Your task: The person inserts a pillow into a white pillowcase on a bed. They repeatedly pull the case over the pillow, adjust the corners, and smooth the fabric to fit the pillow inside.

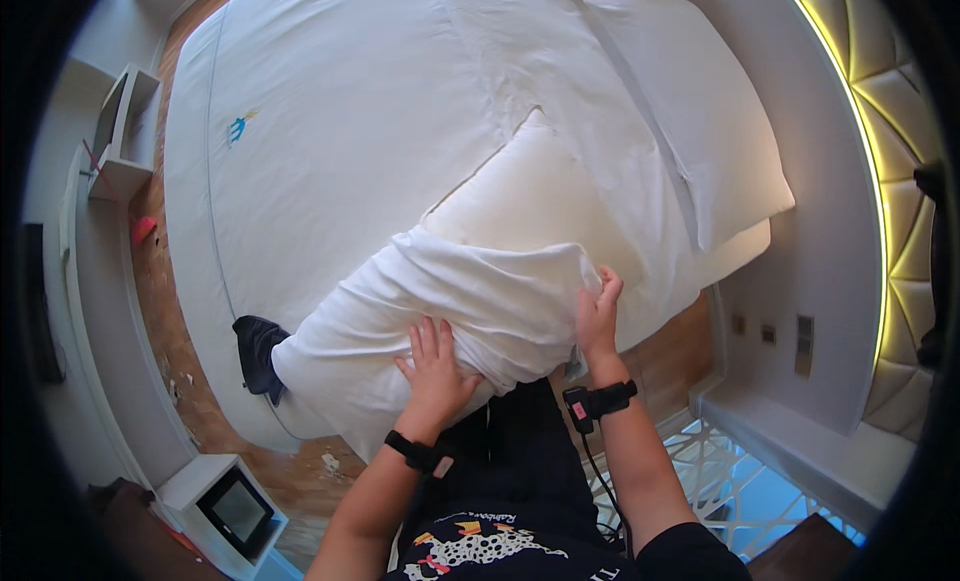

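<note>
A white pillow [535, 196] lies slantwise on the bed, its far end bare. A loose white pillowcase [440, 286] covers its near part in bunched folds. My left hand [437, 378] rests with spread fingers on the pillowcase, close to my body. With closed fingers, my right hand [598, 314] grips the pillowcase's open edge at the pillow's right side. Black bands circle both my wrists. How far the pillow reaches inside the case is hidden.
The white-covered bed [310, 121] spreads ahead, with another white pillow [690, 111] at far right. Dark fabric [261, 357] lies on its left edge. At right stands a padded headboard wall [900, 201]. A white box-shaped unit [192, 486] and scraps on the wooden floor [205, 416] are at left.
</note>
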The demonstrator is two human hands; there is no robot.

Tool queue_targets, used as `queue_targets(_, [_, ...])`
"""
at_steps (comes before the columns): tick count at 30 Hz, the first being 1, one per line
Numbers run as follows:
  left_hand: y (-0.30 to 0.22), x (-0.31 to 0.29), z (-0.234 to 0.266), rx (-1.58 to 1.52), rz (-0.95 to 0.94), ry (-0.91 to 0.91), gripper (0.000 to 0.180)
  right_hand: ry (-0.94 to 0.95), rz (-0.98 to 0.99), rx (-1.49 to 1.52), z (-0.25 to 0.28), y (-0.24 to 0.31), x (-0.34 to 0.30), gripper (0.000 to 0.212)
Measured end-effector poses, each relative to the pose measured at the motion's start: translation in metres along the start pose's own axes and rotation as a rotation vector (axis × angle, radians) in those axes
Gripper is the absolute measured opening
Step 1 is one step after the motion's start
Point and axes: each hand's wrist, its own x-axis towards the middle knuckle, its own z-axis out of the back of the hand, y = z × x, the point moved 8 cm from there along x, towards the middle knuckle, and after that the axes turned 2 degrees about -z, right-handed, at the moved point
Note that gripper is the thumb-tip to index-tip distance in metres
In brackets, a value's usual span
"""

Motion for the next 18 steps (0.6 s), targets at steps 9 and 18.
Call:
queue_targets(9, [0.063, 0.048, 0.066, -0.311, -0.068, -0.486, 0.054, 0.749, 0.077, -0.607, -0.123, 0.098, 0.034, 0.043])
queue_targets(18, [0.141, 0.114, 0.069, -0.032, 0.202, -0.464, 0.07, 1.261, 0.108, -0.545, -0.179, 0.111, -0.03, 0.065])
